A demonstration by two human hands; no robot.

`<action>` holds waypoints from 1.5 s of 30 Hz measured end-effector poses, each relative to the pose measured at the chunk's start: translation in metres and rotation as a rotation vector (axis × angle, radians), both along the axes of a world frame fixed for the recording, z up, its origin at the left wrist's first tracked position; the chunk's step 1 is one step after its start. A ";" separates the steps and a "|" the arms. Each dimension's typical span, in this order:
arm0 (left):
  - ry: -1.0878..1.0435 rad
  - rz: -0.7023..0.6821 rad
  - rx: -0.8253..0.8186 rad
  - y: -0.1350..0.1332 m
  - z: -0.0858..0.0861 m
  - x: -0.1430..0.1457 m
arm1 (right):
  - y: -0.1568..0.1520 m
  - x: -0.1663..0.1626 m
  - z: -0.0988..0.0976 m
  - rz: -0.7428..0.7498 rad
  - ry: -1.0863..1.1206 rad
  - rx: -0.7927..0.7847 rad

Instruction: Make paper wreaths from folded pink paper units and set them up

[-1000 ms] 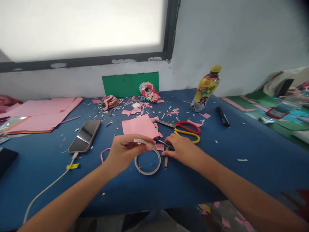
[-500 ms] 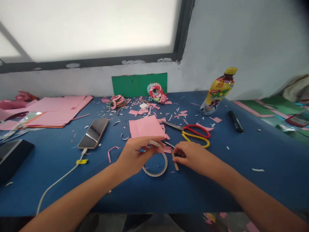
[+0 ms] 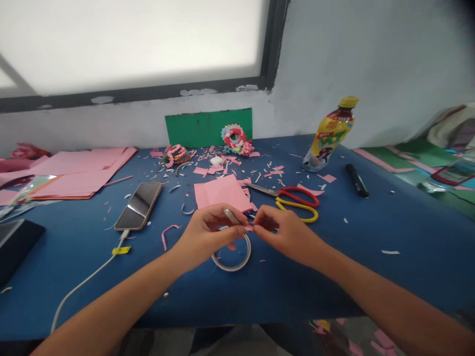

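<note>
My left hand [image 3: 210, 230] is closed on a thin, nearly used-up roll of tape [image 3: 232, 257], gripping its upper rim just above the blue table. My right hand [image 3: 284, 230] meets it from the right, its fingertips pinched at the roll's top, on a small pink piece or the tape's end; I cannot make out which. A square of pink paper [image 3: 221, 193] lies just behind both hands. Red-and-yellow scissors [image 3: 297, 201] rest to the right of it.
A phone [image 3: 138, 205] on a white cable lies at the left, with stacked pink sheets [image 3: 74, 170] behind it. A yellow bottle [image 3: 328, 134] and a black marker [image 3: 356, 180] stand at the right. Paper flowers [image 3: 234, 138] and scraps lie by a green card at the wall.
My right hand lifted off the table, where it touched a thin strip, and closed in on the roll's top beside the left hand's fingers. The camera view shifted slightly.
</note>
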State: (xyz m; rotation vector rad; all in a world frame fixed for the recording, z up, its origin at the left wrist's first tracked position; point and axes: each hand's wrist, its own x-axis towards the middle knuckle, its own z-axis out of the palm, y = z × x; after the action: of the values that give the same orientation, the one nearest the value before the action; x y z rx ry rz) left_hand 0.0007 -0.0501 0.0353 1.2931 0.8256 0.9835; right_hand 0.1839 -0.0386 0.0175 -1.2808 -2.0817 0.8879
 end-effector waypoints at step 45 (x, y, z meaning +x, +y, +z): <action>0.407 0.357 0.519 -0.006 -0.011 0.005 | -0.015 -0.006 -0.008 0.065 0.435 0.425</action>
State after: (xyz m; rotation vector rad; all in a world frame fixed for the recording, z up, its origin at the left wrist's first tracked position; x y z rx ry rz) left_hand 0.0061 -0.0562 0.0241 1.8731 1.1907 1.2925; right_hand 0.1781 -0.0539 0.0091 -0.7262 -1.8365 0.6327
